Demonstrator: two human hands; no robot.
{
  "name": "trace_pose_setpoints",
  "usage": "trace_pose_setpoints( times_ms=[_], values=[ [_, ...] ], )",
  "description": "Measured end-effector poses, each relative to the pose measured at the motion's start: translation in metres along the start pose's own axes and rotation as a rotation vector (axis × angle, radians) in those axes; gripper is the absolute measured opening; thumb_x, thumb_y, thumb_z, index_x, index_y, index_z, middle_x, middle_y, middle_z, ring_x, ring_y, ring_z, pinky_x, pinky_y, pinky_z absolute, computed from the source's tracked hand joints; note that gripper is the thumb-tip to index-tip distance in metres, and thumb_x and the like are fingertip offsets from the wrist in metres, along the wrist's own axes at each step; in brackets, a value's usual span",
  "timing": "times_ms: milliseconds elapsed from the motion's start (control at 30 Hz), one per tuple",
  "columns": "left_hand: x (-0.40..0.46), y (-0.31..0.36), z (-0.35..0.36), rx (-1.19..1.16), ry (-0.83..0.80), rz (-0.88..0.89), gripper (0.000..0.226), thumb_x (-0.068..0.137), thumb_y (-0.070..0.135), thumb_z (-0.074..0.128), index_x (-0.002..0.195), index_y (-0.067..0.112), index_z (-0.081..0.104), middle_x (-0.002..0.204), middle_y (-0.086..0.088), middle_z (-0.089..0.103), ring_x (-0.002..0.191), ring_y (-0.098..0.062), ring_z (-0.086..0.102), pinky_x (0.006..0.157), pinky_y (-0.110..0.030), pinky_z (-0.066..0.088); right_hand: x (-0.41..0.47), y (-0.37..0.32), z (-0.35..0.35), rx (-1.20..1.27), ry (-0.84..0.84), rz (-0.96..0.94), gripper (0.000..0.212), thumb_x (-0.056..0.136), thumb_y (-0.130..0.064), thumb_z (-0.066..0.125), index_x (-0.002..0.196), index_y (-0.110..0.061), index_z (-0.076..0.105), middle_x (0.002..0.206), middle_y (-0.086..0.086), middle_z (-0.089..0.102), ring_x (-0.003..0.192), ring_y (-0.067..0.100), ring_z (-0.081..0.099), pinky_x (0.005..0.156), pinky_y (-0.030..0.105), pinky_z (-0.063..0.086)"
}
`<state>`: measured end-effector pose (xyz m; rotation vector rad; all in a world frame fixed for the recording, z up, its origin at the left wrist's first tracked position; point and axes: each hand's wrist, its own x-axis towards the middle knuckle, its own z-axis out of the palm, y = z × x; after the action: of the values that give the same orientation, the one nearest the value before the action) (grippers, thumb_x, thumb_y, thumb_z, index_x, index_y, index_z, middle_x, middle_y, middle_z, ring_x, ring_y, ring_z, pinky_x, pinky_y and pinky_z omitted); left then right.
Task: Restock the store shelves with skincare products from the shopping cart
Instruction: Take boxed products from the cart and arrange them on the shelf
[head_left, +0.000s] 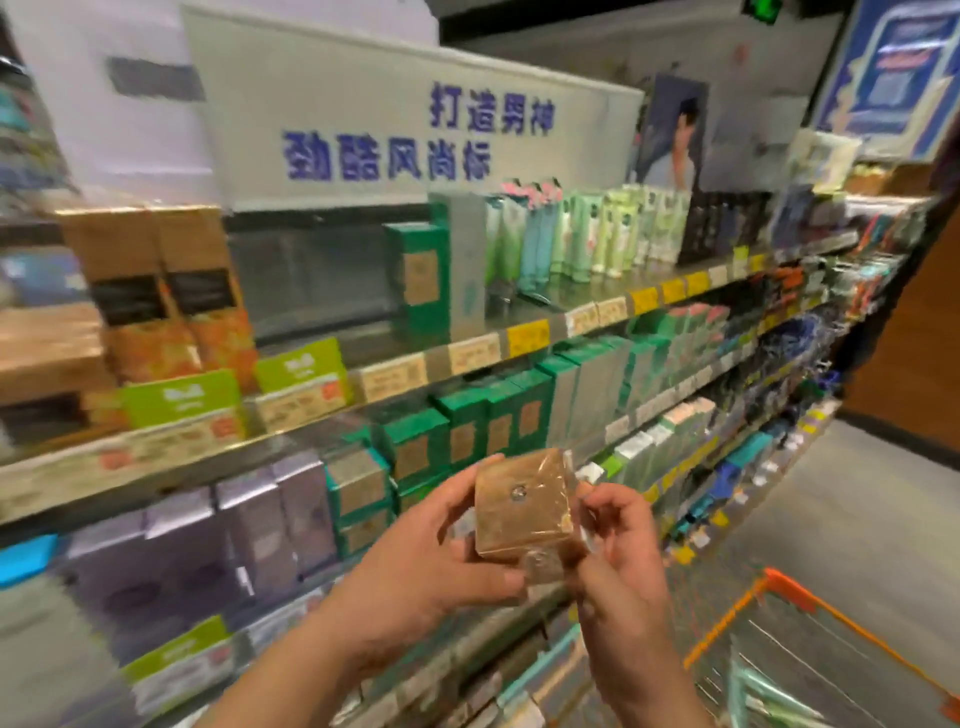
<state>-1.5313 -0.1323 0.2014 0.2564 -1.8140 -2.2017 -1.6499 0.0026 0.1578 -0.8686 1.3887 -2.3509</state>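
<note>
A small gold-brown box (522, 506) wrapped in clear film sits between both hands, in front of the shelves. My left hand (436, 551) grips it from the left and below, thumb along its bottom edge. My right hand (618, 540) pinches its right side with curled fingers. The top shelf (467, 358) has a wide gap between brown-and-black boxes (156, 291) on the left and a green box (421, 275) to the right. The shopping cart (810, 654), wire with an orange rim, stands at the lower right.
The middle shelf carries green boxes (467, 431) and purple boxes (249, 525). Tubes (582, 234) line the top shelf further right. A white sign with blue characters (395, 130) stands above. The grey aisle floor (857, 509) runs along the right.
</note>
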Motion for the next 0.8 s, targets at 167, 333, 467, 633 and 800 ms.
trace_pose_setpoints(
  times_ms=[167,333,467,633,800],
  values=[
    [-0.035,0.035,-0.053,-0.007,0.096,0.088,0.084,0.075,-0.010,0.078,0.146,0.025,0.050,0.142,-0.001,0.063,0.119,-0.043,0.065,0.095,-0.061,0.055,0.017,-0.001,0.069,-0.037,-0.221,0.020,0.044,0.071,0.003,0.057,0.108,-0.022,0.055,0.096,-0.008,0.066,0.090,0.009,0.059,0.074,0.025,0.049],
    [-0.069,0.064,-0.092,-0.069,0.271,0.117,0.070,0.078,0.000,0.081,0.140,0.025,0.058,0.130,-0.012,0.068,0.098,-0.042,0.071,0.076,-0.043,0.062,0.025,-0.010,0.125,-0.162,-0.431,-0.024,0.055,0.063,-0.028,0.069,0.116,-0.028,0.054,0.100,-0.003,0.064,0.088,0.010,0.061,0.075,0.026,0.051],
    [-0.093,0.080,-0.113,-0.075,0.384,0.132,0.084,0.073,0.036,0.090,0.145,0.043,0.048,0.133,-0.001,0.068,0.105,-0.038,0.073,0.065,-0.040,0.061,0.027,-0.014,0.161,-0.190,-0.563,-0.041,0.053,0.067,-0.036,0.077,0.115,-0.034,0.053,0.104,-0.002,0.064,0.085,0.009,0.063,0.075,0.023,0.052],
    [-0.112,0.095,-0.115,-0.226,0.482,0.167,0.080,0.075,0.054,0.082,0.144,0.031,0.049,0.107,-0.016,0.074,0.066,-0.031,0.069,0.046,-0.031,0.053,0.031,-0.018,0.192,-0.238,-0.724,-0.104,0.058,0.074,-0.036,0.079,0.124,-0.033,0.049,0.114,0.000,0.060,0.101,0.018,0.062,0.088,0.038,0.054],
    [-0.128,0.105,-0.119,-0.362,0.549,0.124,0.073,0.074,0.058,0.063,0.127,0.009,0.062,0.095,-0.025,0.067,0.047,-0.018,0.055,0.036,-0.019,0.044,0.034,-0.021,0.219,-0.180,-0.771,-0.102,0.035,0.083,-0.044,0.065,0.116,-0.037,0.055,0.109,-0.008,0.059,0.101,0.013,0.056,0.088,0.028,0.049]
  ],
)
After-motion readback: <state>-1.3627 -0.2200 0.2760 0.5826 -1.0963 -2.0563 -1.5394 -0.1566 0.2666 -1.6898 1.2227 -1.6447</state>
